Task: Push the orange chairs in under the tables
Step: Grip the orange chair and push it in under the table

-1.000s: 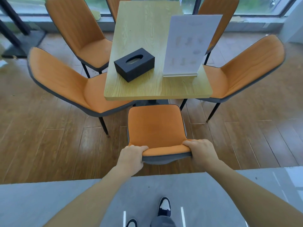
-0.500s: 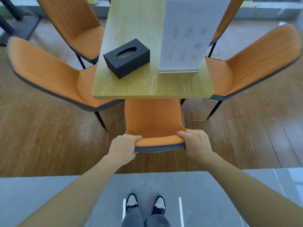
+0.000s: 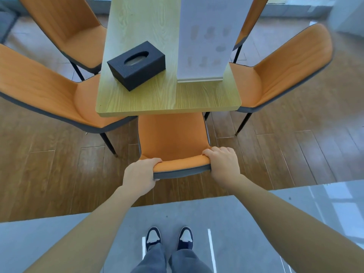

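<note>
An orange chair with a grey rim stands straight ahead of me, its seat partly tucked beneath the near edge of the light wooden table. My left hand grips the left end of the chair's backrest top. My right hand grips the right end. Two more orange chairs sit at the table's left side, one near and one far. On the right another orange chair has its seat partly under the table. The back of a further chair shows at the far right.
A black tissue box and an upright white menu card stand on the table. The floor is brown wood planks, changing to grey tiles where my shoes stand. Thin black chair legs stick out left and right.
The near chair has slid forward, so more of its seat is hidden under the table edge. I have stepped closer, and both hands stay on the backrest.
</note>
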